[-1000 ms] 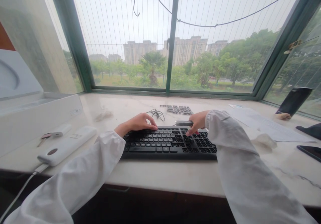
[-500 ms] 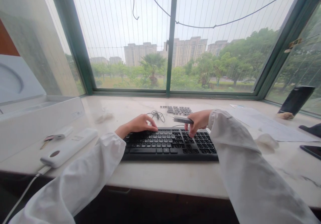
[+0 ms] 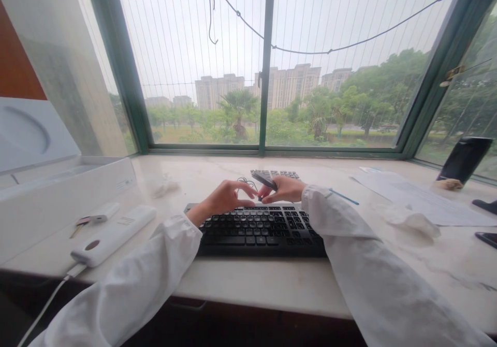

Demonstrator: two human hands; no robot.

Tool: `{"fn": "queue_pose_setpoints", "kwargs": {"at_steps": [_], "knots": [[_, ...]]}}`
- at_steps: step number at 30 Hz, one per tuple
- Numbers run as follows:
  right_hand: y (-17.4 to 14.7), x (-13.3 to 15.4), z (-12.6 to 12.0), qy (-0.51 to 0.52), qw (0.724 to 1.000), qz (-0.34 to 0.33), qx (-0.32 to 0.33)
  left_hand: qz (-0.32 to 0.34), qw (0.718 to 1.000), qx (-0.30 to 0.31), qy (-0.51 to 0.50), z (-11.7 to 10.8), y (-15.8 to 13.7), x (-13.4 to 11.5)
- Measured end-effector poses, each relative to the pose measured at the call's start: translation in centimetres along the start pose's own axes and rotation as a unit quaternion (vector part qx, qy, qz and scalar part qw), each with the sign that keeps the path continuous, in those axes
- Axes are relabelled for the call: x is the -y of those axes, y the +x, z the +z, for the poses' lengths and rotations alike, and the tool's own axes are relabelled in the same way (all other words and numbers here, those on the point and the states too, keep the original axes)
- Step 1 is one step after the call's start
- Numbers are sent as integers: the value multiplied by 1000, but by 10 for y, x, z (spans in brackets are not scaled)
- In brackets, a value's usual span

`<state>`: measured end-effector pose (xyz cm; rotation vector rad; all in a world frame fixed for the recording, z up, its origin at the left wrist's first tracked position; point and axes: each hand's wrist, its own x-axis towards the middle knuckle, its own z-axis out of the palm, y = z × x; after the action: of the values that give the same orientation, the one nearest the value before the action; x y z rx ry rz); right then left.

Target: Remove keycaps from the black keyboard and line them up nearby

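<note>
A black keyboard (image 3: 248, 249) lies in front of me, with bare key sockets showing on its right part. Over its back edge, my left hand (image 3: 225, 197) has thumb and forefinger apart, fingertips beside a small dark piece (image 3: 260, 198). That piece, perhaps a keycap, is at the fingertips of my right hand (image 3: 285, 188). The right hand is also closed round a slim dark tool (image 3: 264, 181) that points up to the left; its exact kind is unclear. Behind the hands are rows of loose keycaps (image 3: 289, 174) and a coiled cable (image 3: 245, 182).
At left are a white power bank (image 3: 116, 235) with a cable, a key (image 3: 79, 227) and an open white box (image 3: 70, 197). To the right lie a blue stick (image 3: 344, 197), paper sheets (image 3: 419, 197), crumpled tissue (image 3: 411, 222) and a dark phone-like slab (image 3: 466, 158).
My right hand has moved left off the keyboard's right part, bringing the tool and a small dark piece to my left hand. My left hand has lifted, its thumb and forefinger spread.
</note>
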<state>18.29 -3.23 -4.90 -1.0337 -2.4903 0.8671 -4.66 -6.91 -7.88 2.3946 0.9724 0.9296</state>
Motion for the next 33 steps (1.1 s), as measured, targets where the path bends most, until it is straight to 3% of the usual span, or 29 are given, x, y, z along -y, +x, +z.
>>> {"fn": "queue_pose_setpoints", "kwargs": {"at_steps": [5, 15, 21, 29, 33], "knots": [[6, 3, 9, 12, 999, -5, -49, 17, 999, -25, 11, 3, 0, 1], [11, 2, 15, 33, 998, 57, 10, 59, 995, -55, 54, 2, -1, 1], [15, -6, 17, 36, 999, 33, 3, 50, 995, -65, 60, 1, 0, 2], [9, 7, 17, 51, 996, 67, 6, 55, 990, -105, 73, 4, -1, 5], [10, 8, 19, 106, 991, 82, 4, 54, 990, -108, 70, 4, -1, 7]]}}
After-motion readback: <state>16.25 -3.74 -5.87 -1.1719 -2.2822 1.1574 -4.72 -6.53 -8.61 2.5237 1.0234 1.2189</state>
